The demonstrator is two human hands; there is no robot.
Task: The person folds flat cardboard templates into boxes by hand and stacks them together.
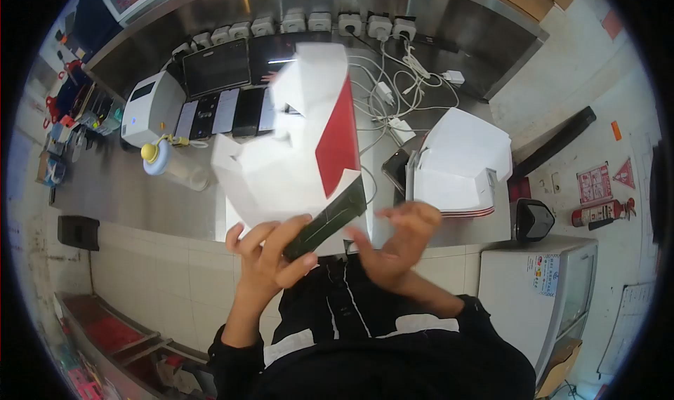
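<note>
My left hand is closed on the lower edge of a partly folded cardboard box, white inside with red and dark green outer panels. The box is raised and tilted above the front of the steel counter, its flaps standing up. Just right of the box's green panel, my right hand is apart from it, with its fingers curved and somewhat blurred; nothing shows between them. A stack of flat white cartons with red edges lies on the counter to the right.
The steel counter holds a white label printer, a yellow-capped bottle, several phones or tablets, a dark screen and tangled white cables. A dark phone lies beside the cartons. A white fridge stands front right.
</note>
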